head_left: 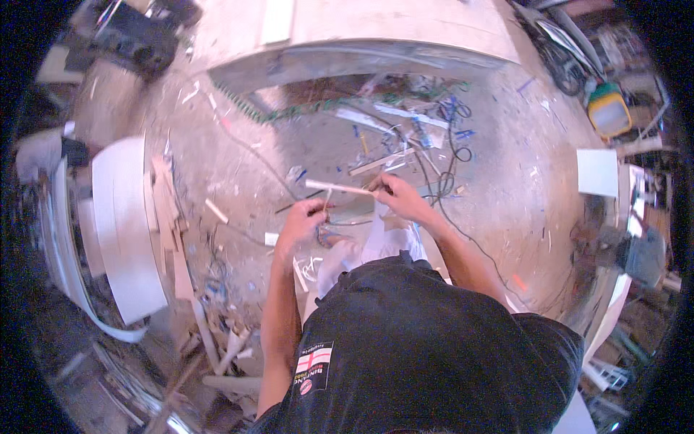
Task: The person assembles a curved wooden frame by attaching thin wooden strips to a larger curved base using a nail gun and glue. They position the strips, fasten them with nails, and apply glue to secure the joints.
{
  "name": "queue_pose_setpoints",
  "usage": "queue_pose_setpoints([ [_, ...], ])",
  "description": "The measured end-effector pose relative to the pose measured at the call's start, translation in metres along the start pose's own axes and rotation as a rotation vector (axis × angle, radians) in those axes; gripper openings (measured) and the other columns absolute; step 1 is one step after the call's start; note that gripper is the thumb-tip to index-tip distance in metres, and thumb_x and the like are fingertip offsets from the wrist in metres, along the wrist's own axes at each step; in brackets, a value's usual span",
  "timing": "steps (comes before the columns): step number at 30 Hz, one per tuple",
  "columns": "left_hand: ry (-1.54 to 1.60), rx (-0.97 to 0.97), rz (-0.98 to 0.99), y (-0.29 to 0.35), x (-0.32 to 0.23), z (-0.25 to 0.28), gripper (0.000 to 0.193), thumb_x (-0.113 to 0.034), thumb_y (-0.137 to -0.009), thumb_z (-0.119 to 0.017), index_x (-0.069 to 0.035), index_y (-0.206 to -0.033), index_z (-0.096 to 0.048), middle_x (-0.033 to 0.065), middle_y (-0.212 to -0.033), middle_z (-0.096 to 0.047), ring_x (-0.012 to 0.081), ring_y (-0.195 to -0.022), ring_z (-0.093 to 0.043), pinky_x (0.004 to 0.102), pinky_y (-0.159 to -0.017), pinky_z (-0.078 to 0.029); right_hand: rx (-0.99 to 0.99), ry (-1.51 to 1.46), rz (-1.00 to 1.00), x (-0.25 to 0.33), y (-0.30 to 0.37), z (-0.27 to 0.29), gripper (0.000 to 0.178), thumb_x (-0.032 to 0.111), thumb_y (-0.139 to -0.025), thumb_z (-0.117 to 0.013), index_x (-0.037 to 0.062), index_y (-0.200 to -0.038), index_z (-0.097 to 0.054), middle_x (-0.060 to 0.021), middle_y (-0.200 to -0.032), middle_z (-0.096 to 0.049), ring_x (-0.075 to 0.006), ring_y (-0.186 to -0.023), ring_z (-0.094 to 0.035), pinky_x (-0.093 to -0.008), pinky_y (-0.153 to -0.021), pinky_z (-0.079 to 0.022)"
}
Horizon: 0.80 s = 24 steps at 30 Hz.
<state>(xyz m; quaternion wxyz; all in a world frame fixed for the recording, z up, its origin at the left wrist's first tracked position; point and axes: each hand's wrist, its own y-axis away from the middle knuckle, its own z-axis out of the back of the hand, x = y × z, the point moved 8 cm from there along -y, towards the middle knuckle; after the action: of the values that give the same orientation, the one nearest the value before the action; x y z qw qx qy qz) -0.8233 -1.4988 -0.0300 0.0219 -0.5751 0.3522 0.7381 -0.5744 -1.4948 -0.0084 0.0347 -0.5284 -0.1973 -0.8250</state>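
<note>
Fingers of our right hand are pinching the right end of a slim pale wooden strip, which is hanging nearly level in the air in front of our lap, its free end pointing left. Our left hand is pinching a short thin stick between thumb and fingertips just below the strip; we are not able to tell whether the two pieces are touching. Below them, we are seeing a concrete floor littered with offcuts and scraps, a dark cable winding to our right. Ahead, a pale-topped workbench is standing with a green coiled hose trailing beneath its front edge. To our left, a large white panel is standing beside long pale boards.
</note>
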Motion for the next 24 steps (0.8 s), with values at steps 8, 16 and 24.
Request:
queue_pose_setpoints([
  [8, 0.429, 0.157, 0.145, -0.205, -0.112, -0.293, 0.012, -0.007, -0.095, -0.072, -0.001, -0.105, -0.069, 0.0047, -0.096, -0.072, 0.0135, -0.081, -0.07, 0.0295, -0.074, -0.058, -0.571, -0.12, -0.231, -0.162, 0.111, 0.207, 0.031, 0.032, -0.096, -0.069, 0.0024, -0.104, -0.071, -0.0187, -0.091, -0.073, -0.0362, -0.084, -0.07, -0.0425, -0.076, -0.053],
  [16, -0.206, 0.56, -0.157, -0.342, -0.26, -0.527, 0.016, -0.015, -0.094, -0.076, 0.0, -0.096, -0.073, 0.0033, -0.08, -0.072, 0.0133, -0.073, -0.067, 0.0327, -0.07, -0.056, -0.77, -0.243, -0.352, -0.228, 0.22, 0.425, 0.027, 0.024, -0.095, -0.072, -0.0019, -0.101, -0.076, -0.0088, -0.078, -0.072, -0.0155, -0.068, -0.064, -0.032, -0.065, -0.051],
  [24, -0.463, 0.929, -0.35, -0.463, -0.363, -0.701, 0.014, -0.011, -0.09, -0.078, 0.001, -0.087, -0.073, 0.0041, -0.074, -0.069, 0.0113, -0.068, -0.065, 0.0302, -0.062, -0.054, -0.948, -0.671, -0.413, -0.333, 0.238, 0.558, 0.024, 0.022, -0.098, -0.07, -0.002, -0.095, -0.071, -0.0034, -0.075, -0.066, -0.0103, -0.066, -0.06, -0.0289, -0.063, -0.05],
])
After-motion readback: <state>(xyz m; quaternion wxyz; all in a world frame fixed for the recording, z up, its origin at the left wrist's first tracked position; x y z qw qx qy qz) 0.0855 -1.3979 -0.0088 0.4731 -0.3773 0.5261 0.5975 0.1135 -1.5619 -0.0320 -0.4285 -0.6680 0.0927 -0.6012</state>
